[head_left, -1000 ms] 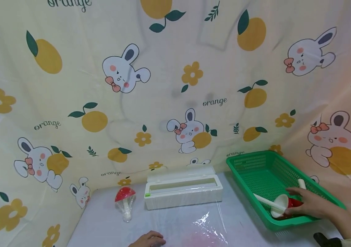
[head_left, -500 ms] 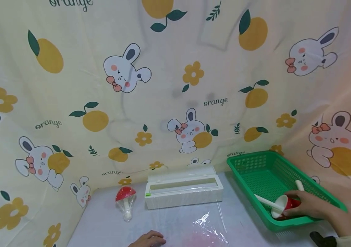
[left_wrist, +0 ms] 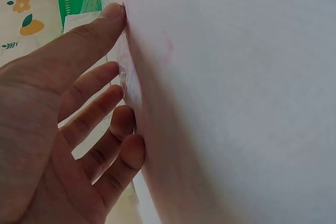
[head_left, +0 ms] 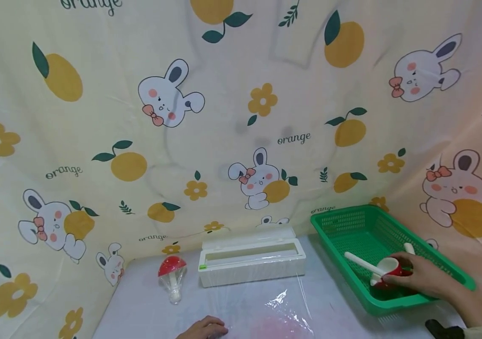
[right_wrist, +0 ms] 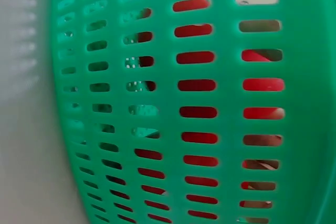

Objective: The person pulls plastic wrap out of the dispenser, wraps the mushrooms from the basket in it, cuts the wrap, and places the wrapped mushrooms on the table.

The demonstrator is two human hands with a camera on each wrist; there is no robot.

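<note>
My right hand [head_left: 425,278] reaches into the green basket [head_left: 338,254] and grips a toy mushroom [head_left: 363,262] by its red cap, its white stem pointing left. A second white stem [head_left: 409,248] sticks up behind the fingers. The right wrist view shows the basket's slotted wall [right_wrist: 223,98], with red showing through and the hand mostly hidden. My left hand [head_left: 204,328] rests at the near table edge, fingers relaxed, with the fingertips [left_wrist: 130,150] at the border of clear plastic film [head_left: 281,301]. In the left wrist view this hand [left_wrist: 79,114] holds no object.
A white cling film dispenser [head_left: 251,275] stands at the back with its lid raised, film drawn forward over the table. Left of it lies a red-capped mushroom [head_left: 172,278] wrapped in film. A patterned curtain [head_left: 224,117] hangs behind. A black object [head_left: 442,329] shows near the right sleeve.
My right hand has shifted the mushroom in the basket slightly up, its stem lifting. My left hand has stayed in place.
</note>
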